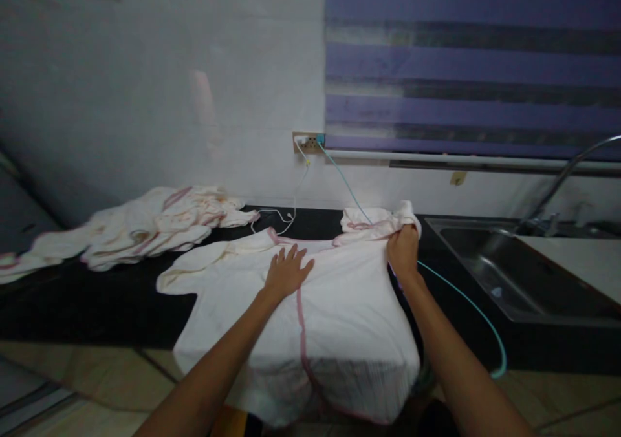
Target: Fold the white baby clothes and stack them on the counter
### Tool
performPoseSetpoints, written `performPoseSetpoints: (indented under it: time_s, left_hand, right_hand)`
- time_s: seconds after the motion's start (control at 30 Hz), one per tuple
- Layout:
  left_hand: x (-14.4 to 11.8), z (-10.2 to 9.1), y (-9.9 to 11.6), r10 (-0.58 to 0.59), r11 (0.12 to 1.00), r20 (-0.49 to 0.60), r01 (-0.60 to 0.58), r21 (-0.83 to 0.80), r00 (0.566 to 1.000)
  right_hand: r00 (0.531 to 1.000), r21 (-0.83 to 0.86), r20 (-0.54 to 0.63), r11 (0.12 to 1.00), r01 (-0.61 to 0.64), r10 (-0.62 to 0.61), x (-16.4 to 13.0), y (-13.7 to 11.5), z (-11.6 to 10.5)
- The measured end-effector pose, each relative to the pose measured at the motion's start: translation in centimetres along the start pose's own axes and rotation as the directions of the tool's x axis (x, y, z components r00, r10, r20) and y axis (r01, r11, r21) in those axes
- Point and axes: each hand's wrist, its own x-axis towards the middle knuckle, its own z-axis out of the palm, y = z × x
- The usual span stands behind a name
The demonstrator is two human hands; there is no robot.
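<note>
Head view: a white garment [349, 308] with pink edging is lying spread, outer or inner face uncertain, over the black countertop [456, 346], taking up the lower centre of the frame. Its lower part is hanging over the front edge.

Left hand [286, 272]: resting palm down just below the neckline, near frame centre. Fingers are lying slightly apart, thumb out to the side, gripping nothing visible.

Right hand [403, 249]: sitting right of centre at the garment's shoulder side. Fingers are curling closed on the bunched sleeve [378, 223]; exact fingertip contact is being hidden by the back of the hand.

Key relation: the garment's long axis is running from the neckline, mid-frame, down toward the bottom edge, with the pink strip [301, 327] roughly marking it. The bunched sleeve is lying crosswise to that axis, extending leftward from the right fingers, behind the neckline's right end. The right hand is the nearer one, touching it; the left hand is pressing on the body, apart from it.

Surroundings: a heap of clothes [160, 227] is lying at left; a teal cord [470, 304] is passing behind the sleeve and curving toward the lower right.
</note>
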Motion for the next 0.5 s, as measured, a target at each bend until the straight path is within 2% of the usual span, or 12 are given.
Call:
performPoseSetpoints:
  time_s: [0.07,0.17,0.3,0.4,0.5]
  left_hand:
    - [0.1,0.0,-0.1,-0.012,1.000,0.066,0.012,-0.004,0.998]
    - [0.4,-0.6,0.0,-0.027,0.999,0.084,0.030,-0.031,0.996]
    - [1.5,-2.5,1.9,-0.004,0.998,-0.042,0.002,-0.056,0.999]
    - [3.5,-3.4,5.0,0.084,0.992,-0.080,-0.090,-0.083,0.993]
    - [6.0,-3.1,8.5,0.126,0.987,0.006,-0.125,-0.102,0.992]
  right_hand:
    - [0.999,0.012,-0.032,1.000,0.013,-0.013,0.4,1.0,-1.1]
    - [0.998,0.044,-0.060,0.999,-0.017,0.020,0.5,2.2,-2.3]
    - [0.987,0.208,-0.085,0.971,-0.119,0.140,0.6,2.8,-3.2]
    - [0.980,0.445,-0.028,0.880,-0.166,0.199,1.1,2.8,-3.0]
    - [0.955,0.675,0.062,0.692,-0.255,0.291,1.5,2.5,-2.1]
